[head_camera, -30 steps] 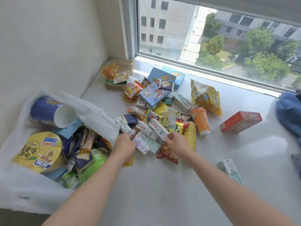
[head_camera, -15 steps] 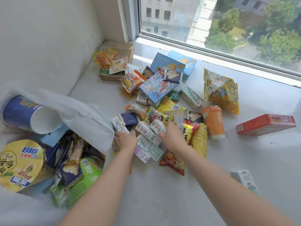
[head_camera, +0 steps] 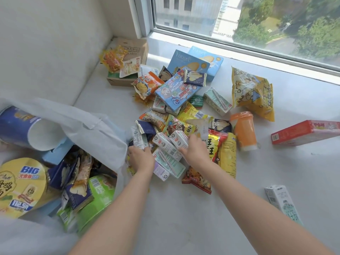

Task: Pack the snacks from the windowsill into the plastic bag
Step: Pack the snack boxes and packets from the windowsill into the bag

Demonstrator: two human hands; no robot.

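Now both hands dig mid-frame: left hand (head_camera: 140, 157) pinches a small carton (head_camera: 138, 138), right hand (head_camera: 193, 150) grips another carton (head_camera: 179, 139); overloaded grabs could spill beside the plastic bag (head_camera: 88, 126).

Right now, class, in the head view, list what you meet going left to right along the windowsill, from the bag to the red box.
plastic bag → left hand → right hand → orange cup → red box

Plastic bag (head_camera: 95, 131) thin, translucent, matt; snack packets (head_camera: 213, 144) glossy foil; windowsill (head_camera: 184, 208) smooth white stone-like.
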